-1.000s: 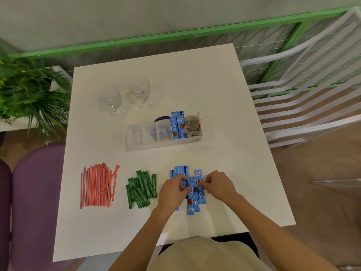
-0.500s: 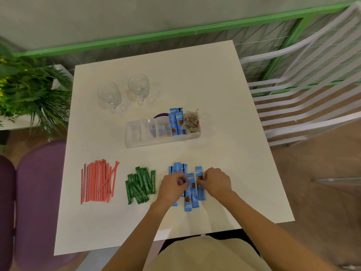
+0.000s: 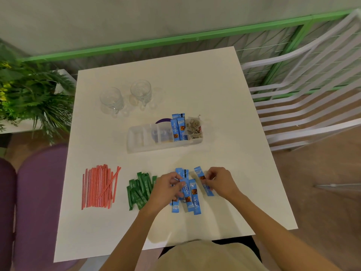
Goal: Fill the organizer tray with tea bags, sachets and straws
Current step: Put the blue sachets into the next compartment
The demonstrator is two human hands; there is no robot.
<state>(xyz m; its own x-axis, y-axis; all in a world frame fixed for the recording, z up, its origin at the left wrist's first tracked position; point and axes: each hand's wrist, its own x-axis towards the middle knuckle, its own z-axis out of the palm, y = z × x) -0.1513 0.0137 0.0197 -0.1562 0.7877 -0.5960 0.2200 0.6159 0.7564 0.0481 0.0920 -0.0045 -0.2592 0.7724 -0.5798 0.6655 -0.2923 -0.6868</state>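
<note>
Head view: blue sachets (image 3: 190,194) at lower centre are bunched in the curled fingers of the left hand (image 3: 166,189), while a single sachet (image 3: 203,180) is pinched by the right hand (image 3: 220,181), seemingly to square a stack. The organizer tray (image 3: 136,143) is set farther up at mid-frame, its right compartments already stocked; green sachets (image 3: 139,189) and straws (image 3: 98,186) are sorted at lower left of the desk (image 3: 195,79).

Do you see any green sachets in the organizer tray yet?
No, the green sachets lie piled on the table; none shows in the organizer tray.
</note>
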